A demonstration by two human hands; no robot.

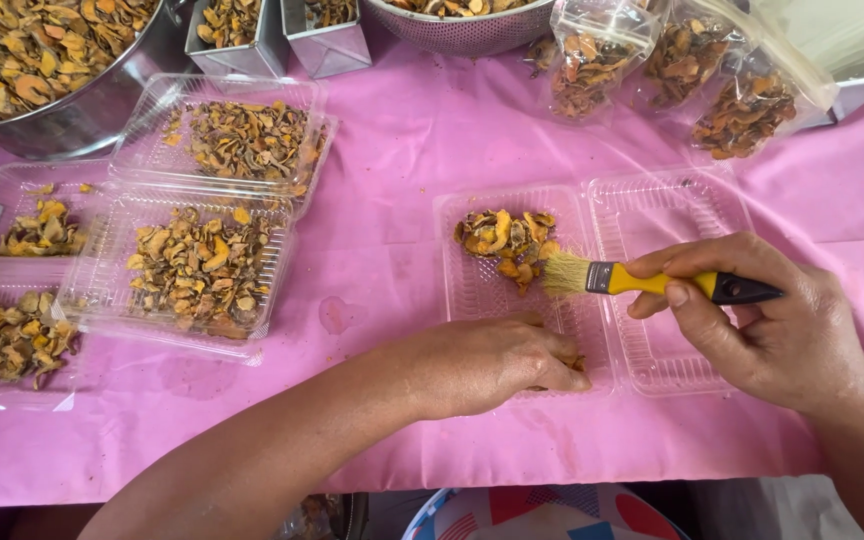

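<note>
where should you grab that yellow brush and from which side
Take the brush by its yellow and black handle, coming from the right. The bristles point left into the open clear tray, so the handle end is free. The right hand grips it there.

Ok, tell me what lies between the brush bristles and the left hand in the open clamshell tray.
In the head view, only bare ridged tray floor lies between the brush bristles and the left hand. The pile of dried slices sits above the bristles, touching them.
</note>
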